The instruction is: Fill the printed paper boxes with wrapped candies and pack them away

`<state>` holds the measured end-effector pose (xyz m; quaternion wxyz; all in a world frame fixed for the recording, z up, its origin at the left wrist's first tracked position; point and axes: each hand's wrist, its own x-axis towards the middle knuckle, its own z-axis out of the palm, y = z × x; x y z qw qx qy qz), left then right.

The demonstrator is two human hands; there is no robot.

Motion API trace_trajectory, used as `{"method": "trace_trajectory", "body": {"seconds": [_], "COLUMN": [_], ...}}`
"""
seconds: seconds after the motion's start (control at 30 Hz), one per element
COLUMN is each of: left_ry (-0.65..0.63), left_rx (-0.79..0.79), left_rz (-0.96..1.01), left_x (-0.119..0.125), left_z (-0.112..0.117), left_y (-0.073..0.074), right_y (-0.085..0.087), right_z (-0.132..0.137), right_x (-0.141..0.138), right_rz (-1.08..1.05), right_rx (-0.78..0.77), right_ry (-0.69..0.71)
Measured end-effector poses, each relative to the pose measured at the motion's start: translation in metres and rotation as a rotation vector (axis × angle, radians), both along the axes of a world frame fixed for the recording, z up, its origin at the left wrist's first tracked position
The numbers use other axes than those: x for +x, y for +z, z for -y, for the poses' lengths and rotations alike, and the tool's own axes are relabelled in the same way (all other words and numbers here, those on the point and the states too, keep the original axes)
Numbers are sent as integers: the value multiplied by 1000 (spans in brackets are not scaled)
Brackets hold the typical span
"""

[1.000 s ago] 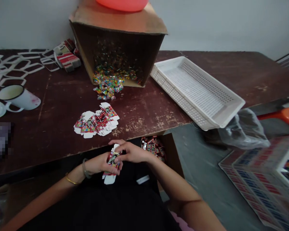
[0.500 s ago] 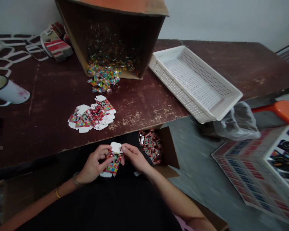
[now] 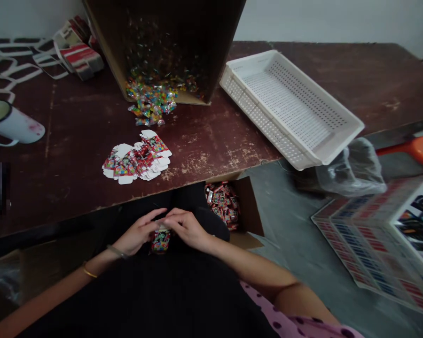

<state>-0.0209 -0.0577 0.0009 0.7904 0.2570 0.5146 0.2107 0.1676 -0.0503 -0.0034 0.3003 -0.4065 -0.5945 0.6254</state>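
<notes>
Nearest: a lap in black cloth, below the desk's near edge. Left hand (image 3: 138,232) and right hand (image 3: 187,228) meet over it, fingertips touching.

Between them is a small printed carton (image 3: 160,242), red with cartoon print. Both hands pinch its far end, fingers curled and closed over the top, so that end is hidden. The near end hangs free toward the person's body. Its long axis runs near to far, leaning a little to the left at the bottom. The printed face is up.

Just right of the hands, under the desk's near edge: an open brown box (image 3: 249,213) holding a heap of packed cartons (image 3: 221,203) with the same print.

On the desk (image 3: 74,136), close to the near edge: a fanned stack of flat cartons (image 3: 137,158), white tabs showing.

Further in, at the middle: loose wrapped candies (image 3: 151,101) spilling from a big cardboard box (image 3: 169,42) tipped on its side (mouth toward the person).

Right of it, a white perforated basket (image 3: 264,129) set at a slant, one corner over the desk's near edge.

Left edge: a white mug (image 3: 14,126) lying on its side.

Far left corner: white paper cut-outs (image 3: 17,75) and a red-and-white bundle (image 3: 80,58).

Off the desk, right: a crumpled clear bag (image 3: 352,169) and printed sheets (image 3: 373,244).
</notes>
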Motion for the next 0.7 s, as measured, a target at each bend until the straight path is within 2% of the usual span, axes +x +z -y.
{"method": "trace_trajectory", "body": {"seconds": [0.1, 0.2, 0.27, 0.4, 0.5, 0.57, 0.6, 0.63, 0.7], "left_ry": [19, -23, -82, -162, -225, -285, -315, -349, -436], "left_rx": [-48, -21, 19, 45, 93, 201, 264, 323, 368], "left_rz": [54, 183, 234, 220, 168, 35, -55, -156, -219], "left_x": [-5, -15, -21, -22, -19, -22, -26, -32, -47], "left_z": [-1, 1, 3, 1, -5, -9, -11, -12, -15], "left_y": [-5, -7, -8, -6, -1, 5, 8, 11, 14], "right_y": [-3, -4, -3, 4, 11, 13, 13, 14, 16], "right_z": [0, -7, -10, -8, -17, -45, -68, -97, -172], "right_x": [-3, -2, 2, 11, 13, 13, 13, 13, 16], "right_rz": [36, 75, 107, 276, 320, 233, 209, 226, 416], "right_rx": [-16, -6, 124, 539, 671, 708, 723, 733, 712], "right_ry": [-14, 29, 138, 404, 495, 573, 579, 544, 330]}}
